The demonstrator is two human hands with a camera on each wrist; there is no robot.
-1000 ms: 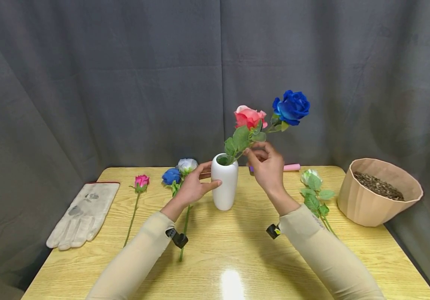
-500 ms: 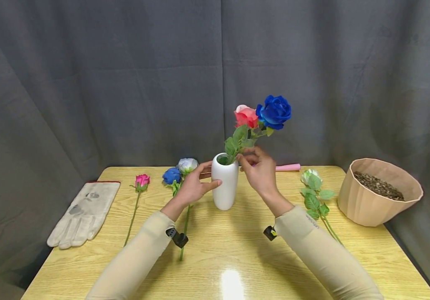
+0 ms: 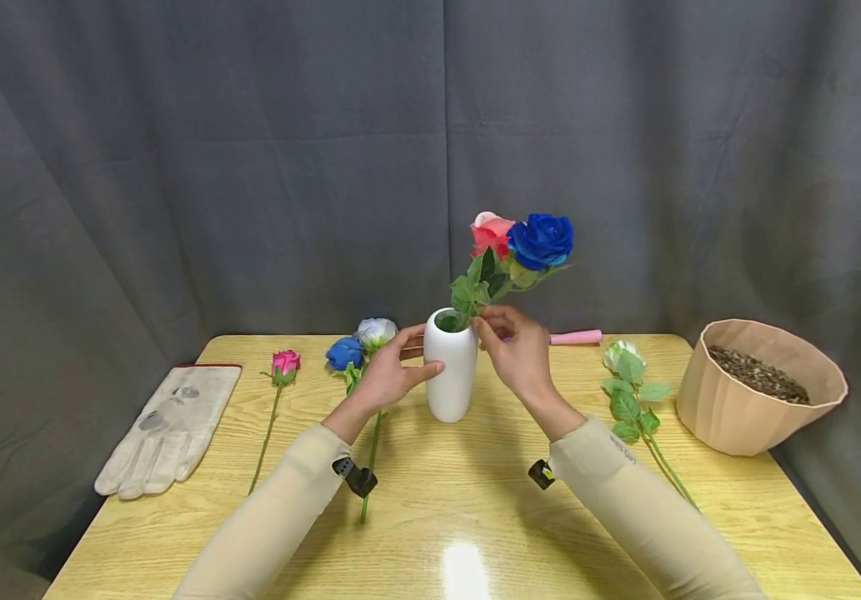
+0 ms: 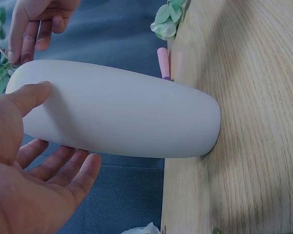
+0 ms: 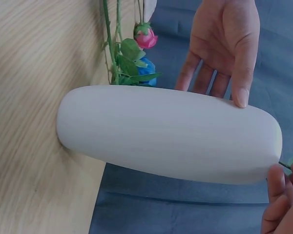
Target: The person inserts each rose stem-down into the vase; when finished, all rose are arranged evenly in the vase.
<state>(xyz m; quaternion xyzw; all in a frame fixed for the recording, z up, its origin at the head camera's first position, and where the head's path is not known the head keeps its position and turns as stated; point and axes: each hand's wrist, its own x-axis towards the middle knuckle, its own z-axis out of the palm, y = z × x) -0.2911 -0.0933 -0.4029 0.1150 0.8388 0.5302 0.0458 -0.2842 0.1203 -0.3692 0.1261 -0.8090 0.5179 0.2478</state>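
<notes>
Grained wood table (image 3: pixel 468 517): left hand (image 3: pixel 385 377) steadies smooth ovoid vase (image 3: pixel 450 365); right hand (image 3: pixel 518 354) pinches rose stem (image 3: pixel 479 307).

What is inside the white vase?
Green stems and leaves poke out of the white vase, carrying a pink rose and a blue rose. The vase wall hides how far down the stems go.

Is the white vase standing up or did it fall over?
Standing up. The white vase sits base-down on the table, flowers sticking out its top.

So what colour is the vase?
White: the vase shows plainly in the head view.
</notes>
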